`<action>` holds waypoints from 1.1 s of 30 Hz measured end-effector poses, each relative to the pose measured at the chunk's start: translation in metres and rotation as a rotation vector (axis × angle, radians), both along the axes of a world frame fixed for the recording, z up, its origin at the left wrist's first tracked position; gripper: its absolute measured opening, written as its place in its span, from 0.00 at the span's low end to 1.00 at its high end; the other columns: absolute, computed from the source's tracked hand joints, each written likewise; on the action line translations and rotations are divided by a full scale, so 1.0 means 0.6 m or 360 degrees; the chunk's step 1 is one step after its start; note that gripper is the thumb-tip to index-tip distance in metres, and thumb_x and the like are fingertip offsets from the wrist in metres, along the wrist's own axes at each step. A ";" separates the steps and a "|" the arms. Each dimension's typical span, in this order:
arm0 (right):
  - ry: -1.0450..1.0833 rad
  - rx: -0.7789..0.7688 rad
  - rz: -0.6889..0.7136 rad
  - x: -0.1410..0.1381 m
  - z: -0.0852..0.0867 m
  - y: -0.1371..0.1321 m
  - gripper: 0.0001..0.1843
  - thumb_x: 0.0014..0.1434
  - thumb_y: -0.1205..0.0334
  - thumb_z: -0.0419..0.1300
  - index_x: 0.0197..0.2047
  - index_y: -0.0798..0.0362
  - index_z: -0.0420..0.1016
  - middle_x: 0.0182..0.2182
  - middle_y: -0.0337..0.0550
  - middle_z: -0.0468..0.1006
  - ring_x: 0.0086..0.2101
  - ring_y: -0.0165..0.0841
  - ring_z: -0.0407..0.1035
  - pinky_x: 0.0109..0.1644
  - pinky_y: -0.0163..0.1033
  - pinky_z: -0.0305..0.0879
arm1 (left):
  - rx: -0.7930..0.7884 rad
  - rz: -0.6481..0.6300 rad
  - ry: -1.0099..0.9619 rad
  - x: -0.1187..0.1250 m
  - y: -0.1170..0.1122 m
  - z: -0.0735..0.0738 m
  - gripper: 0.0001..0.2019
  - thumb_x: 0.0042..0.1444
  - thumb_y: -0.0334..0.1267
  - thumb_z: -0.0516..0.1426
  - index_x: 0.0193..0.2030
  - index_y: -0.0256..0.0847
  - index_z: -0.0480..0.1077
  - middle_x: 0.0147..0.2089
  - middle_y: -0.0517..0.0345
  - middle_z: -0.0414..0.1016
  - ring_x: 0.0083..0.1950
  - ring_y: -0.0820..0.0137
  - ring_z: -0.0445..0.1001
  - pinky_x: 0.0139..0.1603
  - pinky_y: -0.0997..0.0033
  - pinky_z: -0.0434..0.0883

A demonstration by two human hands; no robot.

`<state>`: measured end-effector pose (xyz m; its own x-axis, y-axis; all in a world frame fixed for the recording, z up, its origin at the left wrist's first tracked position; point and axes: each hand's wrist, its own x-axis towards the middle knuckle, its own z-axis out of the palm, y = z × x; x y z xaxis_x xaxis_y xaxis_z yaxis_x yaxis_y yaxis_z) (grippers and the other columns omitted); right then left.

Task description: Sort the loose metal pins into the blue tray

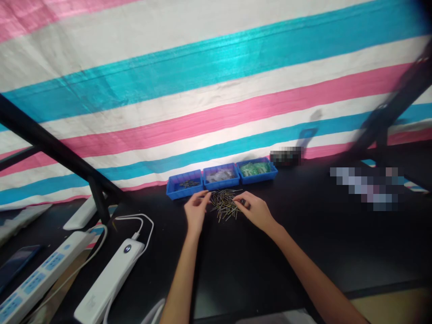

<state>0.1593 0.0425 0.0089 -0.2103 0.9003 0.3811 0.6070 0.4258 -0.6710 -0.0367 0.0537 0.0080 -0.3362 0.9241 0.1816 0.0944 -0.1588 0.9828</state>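
Note:
A loose pile of thin metal pieces (223,206), gold and silver in colour, lies on the black table between my hands. They look like slim drill bits or long screws; I cannot tell which. My left hand (195,210) is at the pile's left edge, thumb and forefinger drawn together; what they hold, if anything, is too small to make out. On the opposite side my right hand (255,208) is closed in a pinch with its fingertips at the pile. Behind stand a blue bin with a few similar pieces (175,193), a bin of clear bags (221,183) and one of green-tinted bags (258,177).
To the left lie a white power bank (110,279) with a cable, a power strip (43,274) and a dark phone (16,265). Black frame bars (57,144) slope at both sides. A striped sheet (202,117) hangs behind the table; blurred-out items sit at right.

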 end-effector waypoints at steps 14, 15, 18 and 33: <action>-0.0235 0.0027 0.0097 0.002 -0.008 -0.002 0.08 0.58 0.61 0.53 0.37 0.48 0.73 0.32 0.34 0.73 0.22 0.24 0.65 0.28 0.30 0.56 | -0.0020 0.0195 -0.0658 -0.056 0.027 -0.011 0.23 0.43 0.37 0.63 0.49 0.40 0.70 0.53 0.45 0.69 0.37 0.68 0.76 0.15 0.85 0.55; -0.0236 0.0027 0.0106 0.002 -0.008 -0.002 0.08 0.58 0.61 0.53 0.37 0.48 0.73 0.33 0.35 0.73 0.23 0.24 0.65 0.28 0.30 0.57 | 0.0000 0.0129 -0.0658 -0.054 0.029 -0.010 0.24 0.43 0.37 0.63 0.50 0.41 0.69 0.55 0.47 0.67 0.39 0.67 0.76 0.15 0.85 0.55; -0.0254 0.0007 0.0117 0.002 -0.007 -0.003 0.08 0.58 0.60 0.53 0.37 0.48 0.73 0.35 0.36 0.73 0.23 0.24 0.65 0.28 0.31 0.57 | 0.0009 -0.0036 -0.0642 -0.050 0.030 -0.006 0.26 0.44 0.36 0.63 0.53 0.44 0.67 0.60 0.48 0.61 0.44 0.63 0.75 0.16 0.84 0.56; -0.0521 -0.0139 0.0008 0.005 0.001 -0.013 0.37 0.39 0.42 0.66 0.51 0.46 0.66 0.47 0.45 0.63 0.46 0.42 0.59 0.38 0.41 0.62 | -0.0023 -0.0070 0.0853 -0.023 0.009 -0.010 0.15 0.51 0.49 0.53 0.30 0.40 0.73 0.30 0.56 0.73 0.28 0.72 0.69 0.22 0.78 0.57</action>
